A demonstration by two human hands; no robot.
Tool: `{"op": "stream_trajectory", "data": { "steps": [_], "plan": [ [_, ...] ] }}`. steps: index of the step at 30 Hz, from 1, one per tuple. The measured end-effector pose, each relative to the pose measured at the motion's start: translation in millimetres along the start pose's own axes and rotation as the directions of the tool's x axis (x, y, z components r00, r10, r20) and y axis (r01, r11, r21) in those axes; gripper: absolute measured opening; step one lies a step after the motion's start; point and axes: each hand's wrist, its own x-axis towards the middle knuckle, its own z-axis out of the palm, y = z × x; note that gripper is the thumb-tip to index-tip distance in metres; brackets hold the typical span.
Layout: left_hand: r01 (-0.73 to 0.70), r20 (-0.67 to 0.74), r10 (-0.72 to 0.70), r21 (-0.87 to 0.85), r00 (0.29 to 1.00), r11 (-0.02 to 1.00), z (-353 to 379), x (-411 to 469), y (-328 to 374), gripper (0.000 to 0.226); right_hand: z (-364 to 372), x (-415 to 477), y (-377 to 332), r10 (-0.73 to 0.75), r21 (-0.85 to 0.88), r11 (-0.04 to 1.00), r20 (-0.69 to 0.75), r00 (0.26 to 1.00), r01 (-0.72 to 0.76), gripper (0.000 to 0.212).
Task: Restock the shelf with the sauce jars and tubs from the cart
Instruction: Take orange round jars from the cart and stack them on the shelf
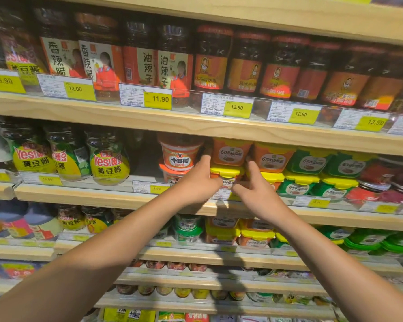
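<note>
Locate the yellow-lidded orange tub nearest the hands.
The tub sits mid-frame in head view, second shelf down, under a matching tub, between left hand and right hand.

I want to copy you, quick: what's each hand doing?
Left hand: open, touching the yellow-lidded orange tub.
Right hand: open, touching the same tub's other side.
</note>
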Motion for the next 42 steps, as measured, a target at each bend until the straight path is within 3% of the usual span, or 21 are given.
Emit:
{"op": "stream_trajectory", "data": {
  "steps": [12,15,18,19,21,23,26,28,31,35,42],
  "plan": [
    [0.032,-0.024,-0.035,-0.133,0.999,0.991,-2,-13,3,0.035,-5,0,6,-0.012,0.092,0.996,0.08,0.997,0.005,0.079],
    [0.011,-0.029,-0.015,-0.127,0.999,0.992,-2,-18,8,0.035,-3,6,3,-0.012,0.087,0.996,0.051,0.999,0.008,0.054],
    [-0.019,-0.047,0.015,-0.086,0.999,0.996,-6,-27,8,0.051,1,13,0,0.012,0.136,0.991,-0.015,1.0,-0.01,0.044],
    [-0.03,-0.09,0.024,-0.064,0.996,0.998,-10,-33,5,0.053,3,14,-2,0.02,0.15,0.989,-0.029,0.999,-0.015,0.041],
    [-0.082,-0.293,0.081,0.011,0.953,0.997,-17,-44,-1,0.034,7,16,-5,0.051,0.155,0.987,-0.045,0.998,-0.044,0.034],
    [-0.109,-0.526,0.136,0.082,0.839,0.991,-26,-49,-14,0.021,14,17,-9,0.092,0.169,0.982,-0.044,0.995,-0.083,0.029],
    [-0.054,-0.671,0.125,0.126,0.731,0.991,-34,-43,-35,0.039,23,21,-17,0.13,0.214,0.971,-0.095,0.987,-0.107,0.035],
    [0.062,-0.657,0.085,0.196,0.749,0.979,-38,-35,-47,0.058,29,26,-20,0.17,0.23,0.964,-0.141,0.975,-0.134,0.04],
    [0.171,-0.523,-0.026,0.232,0.852,0.958,-44,-22,-54,0.076,35,30,-20,0.187,0.232,0.963,-0.203,0.961,-0.139,0.037],
    [0.12,-0.412,-0.077,0.078,0.908,0.99,-47,-16,-54,0.074,39,30,-18,0.175,0.223,0.967,-0.229,0.957,-0.124,0.032],
    [0.121,-0.381,-0.08,0.087,0.921,0.989,-47,-12,-59,0.071,35,30,-14,0.178,0.231,0.965,-0.214,0.96,-0.127,0.034]
  ]
}}
